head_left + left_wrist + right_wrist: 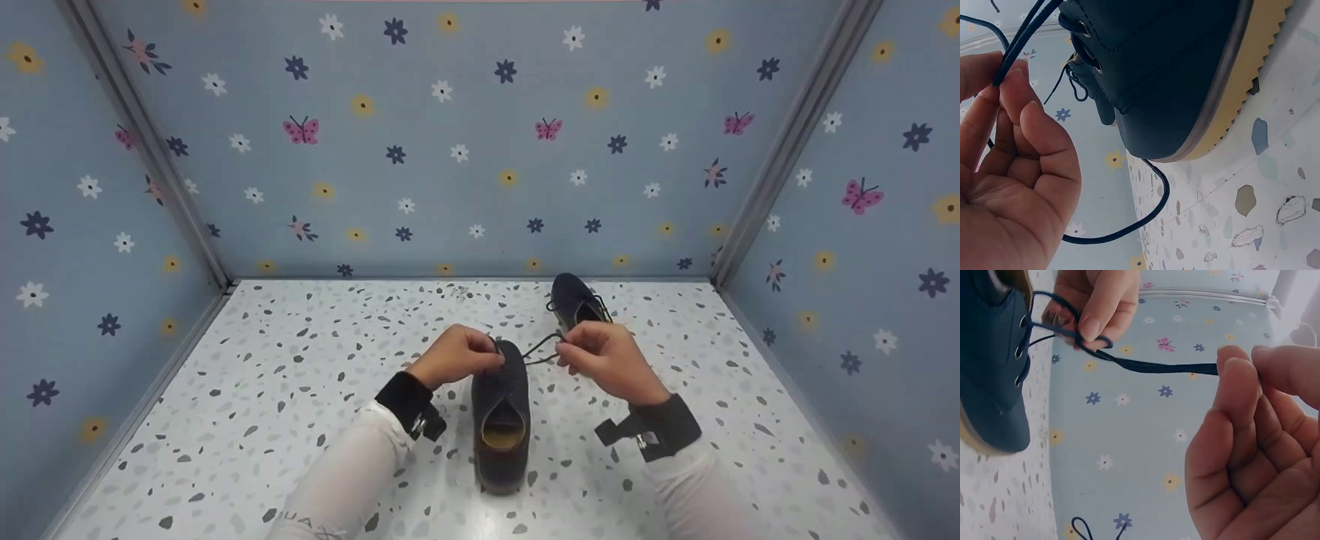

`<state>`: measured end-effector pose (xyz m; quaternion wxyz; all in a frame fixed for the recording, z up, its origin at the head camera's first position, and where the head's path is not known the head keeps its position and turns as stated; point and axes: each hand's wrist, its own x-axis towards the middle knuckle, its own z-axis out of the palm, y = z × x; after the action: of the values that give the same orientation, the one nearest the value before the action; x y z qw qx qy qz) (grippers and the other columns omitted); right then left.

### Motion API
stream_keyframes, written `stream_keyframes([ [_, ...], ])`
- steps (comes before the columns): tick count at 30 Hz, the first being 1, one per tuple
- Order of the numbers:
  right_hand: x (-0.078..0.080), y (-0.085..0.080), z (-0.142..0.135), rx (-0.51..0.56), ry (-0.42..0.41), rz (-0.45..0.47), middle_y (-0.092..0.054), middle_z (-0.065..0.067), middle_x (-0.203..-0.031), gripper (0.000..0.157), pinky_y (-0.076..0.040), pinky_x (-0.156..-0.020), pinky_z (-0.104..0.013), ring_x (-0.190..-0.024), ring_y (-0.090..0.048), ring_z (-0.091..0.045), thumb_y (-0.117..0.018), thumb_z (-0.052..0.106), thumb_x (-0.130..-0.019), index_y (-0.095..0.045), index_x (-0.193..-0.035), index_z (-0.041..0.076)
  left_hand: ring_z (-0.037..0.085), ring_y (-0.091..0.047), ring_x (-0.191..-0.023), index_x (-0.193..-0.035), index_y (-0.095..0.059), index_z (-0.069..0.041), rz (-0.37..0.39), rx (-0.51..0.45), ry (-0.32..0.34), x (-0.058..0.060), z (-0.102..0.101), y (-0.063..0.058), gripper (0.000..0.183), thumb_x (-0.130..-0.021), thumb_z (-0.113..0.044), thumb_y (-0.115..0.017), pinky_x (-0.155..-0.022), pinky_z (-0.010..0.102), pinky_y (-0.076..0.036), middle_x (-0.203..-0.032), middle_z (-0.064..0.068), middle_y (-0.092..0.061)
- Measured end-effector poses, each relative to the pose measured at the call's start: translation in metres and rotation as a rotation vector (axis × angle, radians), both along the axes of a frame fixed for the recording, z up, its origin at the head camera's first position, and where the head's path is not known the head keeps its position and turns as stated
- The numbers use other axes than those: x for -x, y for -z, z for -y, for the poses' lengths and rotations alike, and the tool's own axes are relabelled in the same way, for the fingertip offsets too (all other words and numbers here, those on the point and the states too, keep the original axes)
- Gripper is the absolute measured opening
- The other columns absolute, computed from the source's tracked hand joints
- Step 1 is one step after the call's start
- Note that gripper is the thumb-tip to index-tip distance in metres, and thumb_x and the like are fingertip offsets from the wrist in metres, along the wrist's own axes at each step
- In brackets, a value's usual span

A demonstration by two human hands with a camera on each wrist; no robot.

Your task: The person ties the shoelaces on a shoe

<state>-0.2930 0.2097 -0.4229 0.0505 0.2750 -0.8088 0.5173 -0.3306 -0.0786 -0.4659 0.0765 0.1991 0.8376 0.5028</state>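
Note:
A dark navy lace-up shoe [491,390] stands upright on the speckled surface, its heel toward me. Above its toe half, my left hand [459,354] pinches a shoelace; in the left wrist view, doubled navy lace [1023,36] runs between the thumb and fingertips. To the right of the shoe, my right hand [615,364] pinches lace too. The right wrist view shows a doubled length of shoelace [1154,368] drawn out between both hands, with a small loop at the left fingertips. A loose stretch of lace [1154,216] curves below the toe in the left wrist view.
Farther back on the right lies a second navy shoe [570,291], partly behind my right hand, its laces looped. Blue flower-patterned panels [480,187] enclose the white terrazzo-look surface [300,390] at the back and sides. Both wrists wear black camera bands [667,427].

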Motion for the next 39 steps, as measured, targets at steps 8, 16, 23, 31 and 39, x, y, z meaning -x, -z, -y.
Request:
stream_keyframes([
  [8,-0.011,0.005,0.01,0.091,0.01,-0.029,-0.077,-0.018,-0.083,0.01,-0.061,-0.064,-0.026,-0.066,-0.071,-0.007,-0.075,0.009,-0.095,-0.073,-0.09,0.0,0.006,-0.056,-0.063,-0.079,-0.077,-0.009,-0.037,0.008,0.003,-0.003,0.0,-0.002,0.018,-0.091,-0.022,-0.078,-0.062,0.023,-0.046,-0.065,-0.011,-0.063],
  [16,-0.015,0.012,0.019,0.14,-0.01,-0.016,-0.076,-0.022,-0.082,0.012,-0.062,-0.063,-0.029,-0.065,-0.072,-0.009,-0.075,0.007,-0.095,-0.071,-0.088,-0.002,0.005,-0.055,-0.061,-0.078,-0.078,-0.008,-0.041,-0.006,-0.01,-0.002,-0.002,-0.002,0.019,-0.09,-0.023,-0.079,-0.061,0.023,-0.045,-0.064,-0.011,-0.062],
  [23,-0.017,0.021,0.031,0.142,-0.08,0.007,-0.076,-0.023,-0.082,0.015,-0.063,-0.065,-0.03,-0.066,-0.072,-0.006,-0.074,0.008,-0.095,-0.069,-0.087,-0.003,0.007,-0.058,-0.061,-0.08,-0.079,-0.009,-0.028,0.0,-0.058,-0.002,-0.003,0.0,0.016,-0.09,-0.021,-0.079,-0.061,0.023,-0.047,-0.068,-0.009,-0.065],
  [31,-0.018,0.029,0.045,0.059,-0.088,-0.003,-0.077,-0.013,-0.079,0.016,-0.06,-0.063,-0.027,-0.064,-0.07,-0.009,-0.077,0.014,-0.095,-0.07,-0.082,0.006,0.008,-0.058,-0.061,-0.079,-0.079,-0.011,-0.039,0.011,-0.091,-0.004,-0.005,0.0,0.014,-0.089,-0.02,-0.078,-0.06,0.023,-0.048,-0.069,-0.007,-0.066],
  [39,-0.018,0.035,0.05,-0.039,-0.029,-0.054,-0.076,-0.001,-0.075,0.016,-0.054,-0.059,-0.022,-0.063,-0.069,-0.007,-0.081,0.019,-0.092,-0.072,-0.078,0.017,0.007,-0.056,-0.06,-0.077,-0.078,-0.01,-0.052,0.012,-0.088,-0.006,-0.007,-0.003,0.016,-0.089,-0.02,-0.077,-0.058,0.023,-0.045,-0.067,-0.008,-0.064],
])
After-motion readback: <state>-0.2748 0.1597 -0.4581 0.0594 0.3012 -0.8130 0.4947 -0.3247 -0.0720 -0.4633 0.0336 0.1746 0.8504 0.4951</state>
